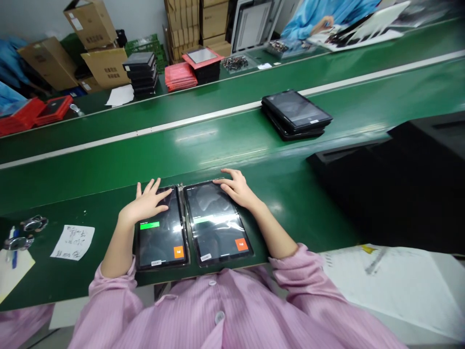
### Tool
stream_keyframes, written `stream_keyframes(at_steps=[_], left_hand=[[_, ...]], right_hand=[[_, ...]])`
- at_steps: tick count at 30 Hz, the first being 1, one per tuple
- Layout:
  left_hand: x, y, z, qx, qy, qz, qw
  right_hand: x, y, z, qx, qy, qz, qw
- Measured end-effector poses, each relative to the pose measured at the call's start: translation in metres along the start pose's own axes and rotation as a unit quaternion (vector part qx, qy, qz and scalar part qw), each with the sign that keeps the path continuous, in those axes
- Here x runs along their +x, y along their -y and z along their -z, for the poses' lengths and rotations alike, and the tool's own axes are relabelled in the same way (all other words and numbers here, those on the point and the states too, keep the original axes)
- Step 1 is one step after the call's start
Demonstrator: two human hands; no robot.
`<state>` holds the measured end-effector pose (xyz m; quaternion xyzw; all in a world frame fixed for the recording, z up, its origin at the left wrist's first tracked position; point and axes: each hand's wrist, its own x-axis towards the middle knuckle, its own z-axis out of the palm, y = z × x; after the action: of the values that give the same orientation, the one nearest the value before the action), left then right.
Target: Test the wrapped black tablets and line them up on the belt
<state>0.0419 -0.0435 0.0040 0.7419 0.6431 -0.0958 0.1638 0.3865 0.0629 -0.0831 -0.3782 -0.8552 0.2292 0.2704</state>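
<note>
Two black tablets lie side by side on the green bench in front of me, both screens lit. The left tablet (160,242) shows a green bar and an orange square. A pale green bar and an orange square show on the right tablet (216,237). My left hand (147,202) is spread over the upper part of the left tablet, fingers stretched out. At the top edge of the right tablet rests my right hand (236,188), its fingers apart and gripping nothing.
Stacked black tablets (296,114) sit on the belt ahead. A large black box (399,184) stands at right. To the left lie a handwritten note (73,242) and a blue pen (15,257). Across the line, a person in blue sleeves (308,19) works near red trays (180,77).
</note>
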Motion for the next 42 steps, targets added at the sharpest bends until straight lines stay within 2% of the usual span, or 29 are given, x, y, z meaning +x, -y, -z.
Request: stream_keyframes(at_steps=[4,7,10,16,20,23,25,29,34,38,42], left_hand=[[-0.010,0.009,0.005,-0.012,-0.002,-0.049,0.999],[-0.015,0.015,0.010,-0.004,-0.012,-0.023,1.000],[-0.011,0.014,0.009,0.010,-0.027,-0.005,1.000],[-0.007,0.001,0.002,0.030,-0.041,-0.007,0.999],[-0.010,0.003,0.005,0.022,-0.066,-0.020,0.997],[0.000,0.008,0.006,0.020,-0.080,-0.010,0.997],[0.013,0.008,0.004,0.015,-0.068,0.007,0.998],[0.035,0.003,0.001,-0.016,-0.027,0.036,0.999],[0.042,-0.006,0.004,-0.019,-0.055,0.111,0.992],[0.045,-0.007,0.006,0.005,-0.073,0.088,0.993],[0.042,0.002,0.010,-0.044,-0.061,0.080,0.994]], right_hand=[[-0.001,-0.001,0.004,0.020,-0.020,0.024,0.999],[-0.001,-0.002,0.005,0.023,-0.047,0.020,0.998],[-0.001,-0.003,0.004,0.013,-0.041,0.015,0.999],[-0.001,0.000,0.004,0.008,-0.036,0.026,0.999],[-0.001,0.001,0.005,0.011,-0.052,0.014,0.998],[-0.001,0.000,0.005,0.044,-0.093,-0.003,0.995],[0.000,0.000,0.004,0.062,-0.110,-0.012,0.992],[0.002,0.002,0.001,0.086,-0.111,-0.023,0.990],[0.003,0.004,-0.001,0.100,-0.113,-0.025,0.988],[0.003,0.003,0.000,0.095,-0.114,-0.032,0.988],[0.004,0.001,0.000,0.094,-0.127,-0.035,0.987]])
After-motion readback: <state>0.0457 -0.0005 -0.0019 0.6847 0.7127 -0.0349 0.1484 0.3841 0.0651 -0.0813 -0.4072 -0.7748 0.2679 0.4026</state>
